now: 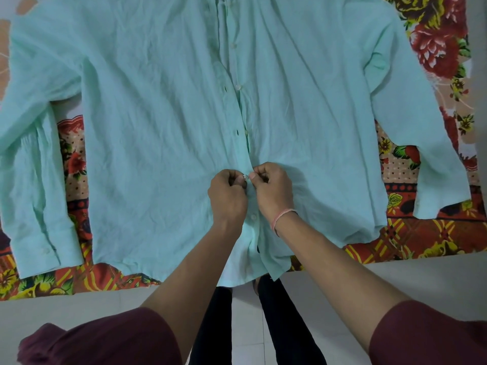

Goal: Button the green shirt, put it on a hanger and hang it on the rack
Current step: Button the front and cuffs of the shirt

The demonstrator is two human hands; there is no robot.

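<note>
Midway, a button [245, 177] is being fastened low on the front of the green shirt [158, 127].
The cloth is seen to be thin, soft and creased, so it is judged light and limp, likely to bunch if tugged; it is best pinched at the firmer front edges, right beside each button and hole; the shirt is spread front up on a flowered sheet [434, 48], sleeves out to both sides, hem nearest the person; the left hand [228, 198] and right hand [274, 191] are held close together over the opening, fingers curled, each pinching one edge at the button; buttons above appear undone.
</note>
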